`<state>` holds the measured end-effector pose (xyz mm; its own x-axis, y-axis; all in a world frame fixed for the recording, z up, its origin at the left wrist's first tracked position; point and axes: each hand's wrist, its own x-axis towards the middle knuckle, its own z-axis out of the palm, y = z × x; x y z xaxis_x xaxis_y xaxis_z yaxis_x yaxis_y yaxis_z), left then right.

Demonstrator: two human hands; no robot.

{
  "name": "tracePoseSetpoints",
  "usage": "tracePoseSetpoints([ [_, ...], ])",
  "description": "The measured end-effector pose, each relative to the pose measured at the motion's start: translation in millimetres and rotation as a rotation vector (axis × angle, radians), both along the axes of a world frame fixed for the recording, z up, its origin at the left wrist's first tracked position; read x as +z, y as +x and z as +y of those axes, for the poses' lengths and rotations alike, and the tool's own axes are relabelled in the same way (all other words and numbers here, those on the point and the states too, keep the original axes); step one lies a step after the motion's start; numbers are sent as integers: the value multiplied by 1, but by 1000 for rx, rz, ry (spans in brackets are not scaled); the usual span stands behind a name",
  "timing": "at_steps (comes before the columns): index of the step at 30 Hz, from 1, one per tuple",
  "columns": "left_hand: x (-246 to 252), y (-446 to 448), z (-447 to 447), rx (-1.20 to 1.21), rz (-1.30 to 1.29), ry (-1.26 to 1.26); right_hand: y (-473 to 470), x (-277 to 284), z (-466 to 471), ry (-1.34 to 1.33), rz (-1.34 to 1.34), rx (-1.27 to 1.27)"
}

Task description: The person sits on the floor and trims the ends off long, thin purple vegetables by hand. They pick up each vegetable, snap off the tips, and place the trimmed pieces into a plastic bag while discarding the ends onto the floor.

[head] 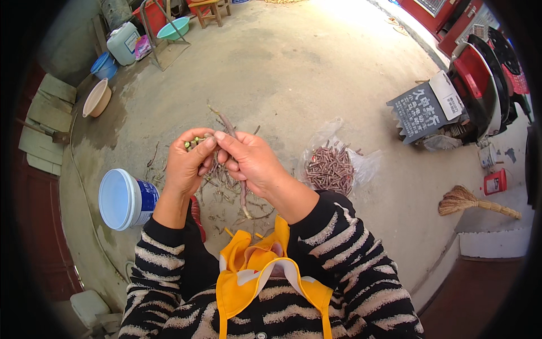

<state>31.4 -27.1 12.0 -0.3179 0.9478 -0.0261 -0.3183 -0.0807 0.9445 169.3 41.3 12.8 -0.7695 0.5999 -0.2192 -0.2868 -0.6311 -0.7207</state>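
My left hand (pixel 182 159) is curled around several short bean pieces (pixel 191 144), their green cut ends showing beside the thumb. Against its fingertips press the thumb and fingers of my right hand (pixel 256 165). A long purple bean pod (pixel 243 198) runs through the right hand; its upper part sticks out beyond the knuckles and its lower end hangs below the palm. Whether these ends belong to one pod is hidden by the hand. To the right, a clear plastic bag (pixel 367 163) lies spread on the floor with a heap of snapped purple bean pieces (pixel 329 169) on it.
Bean scraps (pixel 218 197) litter the concrete floor under my hands. A white bucket (pixel 116 199) lies at the left, near a beige basin (pixel 97 98). Rightward are a straw hand broom (pixel 459 201) and a parked scooter (pixel 470 76) whose mudflap bears writing. A yellow apron (pixel 237 292) covers my front.
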Motion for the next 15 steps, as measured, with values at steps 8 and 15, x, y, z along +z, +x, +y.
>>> tracePoseSetpoints([
  [8, -35, 1, 23, -31, -520, -75, 22, 10, -35, 17, 103, -26],
  [15, -131, 50, 57, -41, -713, -659, 34, 11, -47, 201, 171, -46],
])
